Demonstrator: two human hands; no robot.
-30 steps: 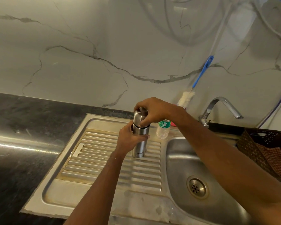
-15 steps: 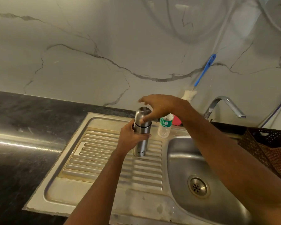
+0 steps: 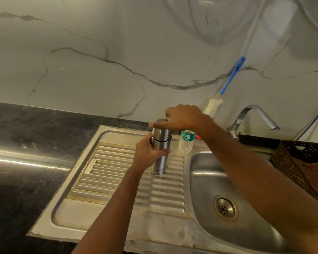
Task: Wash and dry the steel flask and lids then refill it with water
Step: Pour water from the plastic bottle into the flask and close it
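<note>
Grips flask [image 3: 159, 165] round its middle with left hand [image 3: 147, 154], upright on drainboard [image 3: 116, 173]. Hovers right hand [image 3: 185, 118] directly over cap [image 3: 162, 133], fingers seemingly loose and holding nothing, though blurred. Axis vertical, so best unscrewed from above by right hand.

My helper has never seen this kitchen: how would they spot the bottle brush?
Find the steel sink and its tap. Left of the tap, the bottle brush leans against the marble wall. Nothing else has a blue handle and fluffy white bristles.
</note>
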